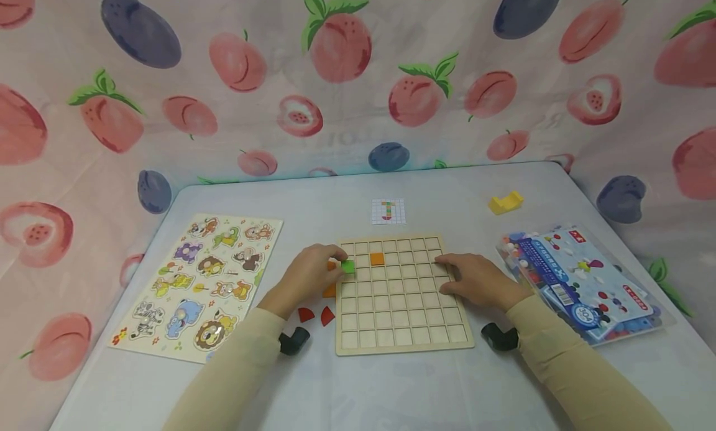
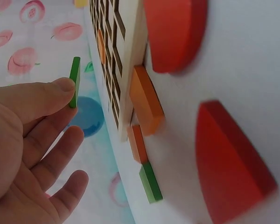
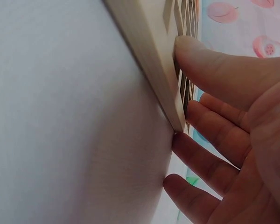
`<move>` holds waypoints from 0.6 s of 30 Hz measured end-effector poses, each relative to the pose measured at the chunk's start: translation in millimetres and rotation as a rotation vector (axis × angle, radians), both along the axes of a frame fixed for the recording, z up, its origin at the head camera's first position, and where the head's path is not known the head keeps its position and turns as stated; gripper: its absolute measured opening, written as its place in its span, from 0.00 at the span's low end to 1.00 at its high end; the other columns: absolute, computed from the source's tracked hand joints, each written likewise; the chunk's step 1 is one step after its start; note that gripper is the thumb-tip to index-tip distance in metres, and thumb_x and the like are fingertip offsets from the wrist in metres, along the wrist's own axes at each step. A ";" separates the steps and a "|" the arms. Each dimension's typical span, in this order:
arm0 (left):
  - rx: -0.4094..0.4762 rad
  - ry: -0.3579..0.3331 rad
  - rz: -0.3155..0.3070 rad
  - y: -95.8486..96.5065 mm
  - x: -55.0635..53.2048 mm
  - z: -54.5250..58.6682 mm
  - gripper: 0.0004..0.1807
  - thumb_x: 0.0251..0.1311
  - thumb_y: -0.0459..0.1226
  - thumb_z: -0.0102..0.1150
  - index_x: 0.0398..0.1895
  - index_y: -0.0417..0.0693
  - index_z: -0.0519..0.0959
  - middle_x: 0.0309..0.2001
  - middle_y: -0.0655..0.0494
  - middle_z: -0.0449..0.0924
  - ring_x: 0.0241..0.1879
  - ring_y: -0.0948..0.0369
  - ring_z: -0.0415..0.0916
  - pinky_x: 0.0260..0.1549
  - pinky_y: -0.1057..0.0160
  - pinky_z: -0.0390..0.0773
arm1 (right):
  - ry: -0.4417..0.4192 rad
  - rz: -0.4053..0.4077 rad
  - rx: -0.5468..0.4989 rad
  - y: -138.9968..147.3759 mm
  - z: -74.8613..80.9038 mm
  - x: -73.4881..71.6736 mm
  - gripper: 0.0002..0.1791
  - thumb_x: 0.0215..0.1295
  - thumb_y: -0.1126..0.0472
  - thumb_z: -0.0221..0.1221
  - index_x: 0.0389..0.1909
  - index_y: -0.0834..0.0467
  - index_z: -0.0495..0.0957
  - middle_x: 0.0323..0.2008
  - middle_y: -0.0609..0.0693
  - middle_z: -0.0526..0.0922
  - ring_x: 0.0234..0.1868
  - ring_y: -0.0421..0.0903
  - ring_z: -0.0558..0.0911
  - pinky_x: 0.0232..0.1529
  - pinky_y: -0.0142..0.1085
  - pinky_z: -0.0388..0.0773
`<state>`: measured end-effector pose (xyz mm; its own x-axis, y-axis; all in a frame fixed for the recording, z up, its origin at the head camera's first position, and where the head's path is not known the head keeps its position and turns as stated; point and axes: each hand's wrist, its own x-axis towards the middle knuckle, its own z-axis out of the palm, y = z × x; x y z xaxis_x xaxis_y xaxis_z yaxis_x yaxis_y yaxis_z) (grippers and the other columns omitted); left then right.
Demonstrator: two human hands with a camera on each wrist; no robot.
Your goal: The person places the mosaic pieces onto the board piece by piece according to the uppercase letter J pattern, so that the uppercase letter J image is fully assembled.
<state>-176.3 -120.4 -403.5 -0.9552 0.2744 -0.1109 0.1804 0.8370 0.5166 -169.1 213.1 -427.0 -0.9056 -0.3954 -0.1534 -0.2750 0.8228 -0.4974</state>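
Between thumb and index finger my left hand [image 1: 306, 274] pinches a green square tile [image 2: 75, 83], held over the left edge of a wooden grid board [image 1: 396, 304]. One orange square tile [image 1: 377, 259] sits in a cell near the board's top. My right hand [image 1: 482, 282] rests at the board's right edge, thumb and fingers spread, thumb on the top face in the right wrist view. Beside the board's left side lie two orange tiles [image 2: 147, 100] and another green tile [image 2: 150, 183], partly hidden by my left hand in the head view. Two red quarter-round pieces [image 1: 327, 316] lie nearer me.
Behind the board lies a small card [image 1: 388, 211] printed with a coloured J-like figure on a grid. An animal puzzle board [image 1: 184, 247] lies at left. At right are a clear box [image 1: 584, 285] of colourful parts and a yellow curved piece [image 1: 506, 202].
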 end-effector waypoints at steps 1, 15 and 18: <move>0.001 -0.003 -0.001 1.6 -0.7 0.2 0.14 0.62 0.39 0.68 0.52 0.53 0.84 0.49 0.54 0.81 0.45 0.56 0.73 0.49 0.58 0.79 | -0.001 -0.001 0.002 0.0 0.1 0.1 0.33 0.63 0.56 0.67 0.67 0.64 0.71 0.64 0.65 0.74 0.65 0.67 0.70 0.64 0.60 0.65; -0.004 0.027 -0.066 27.3 -9.1 -1.1 0.13 0.65 0.37 0.63 0.52 0.51 0.84 0.53 0.56 0.82 0.56 0.54 0.74 0.60 0.54 0.72 | 0.006 0.002 -0.003 -0.5 1.8 1.6 0.33 0.63 0.57 0.67 0.67 0.65 0.71 0.64 0.65 0.74 0.65 0.67 0.70 0.64 0.60 0.65; 0.007 0.044 -0.088 31.4 -10.3 -1.9 0.13 0.65 0.36 0.63 0.52 0.50 0.84 0.53 0.56 0.82 0.57 0.54 0.74 0.60 0.54 0.72 | 0.005 -0.001 -0.003 -0.7 2.1 1.5 0.33 0.63 0.57 0.67 0.67 0.65 0.71 0.64 0.65 0.74 0.65 0.67 0.70 0.64 0.60 0.65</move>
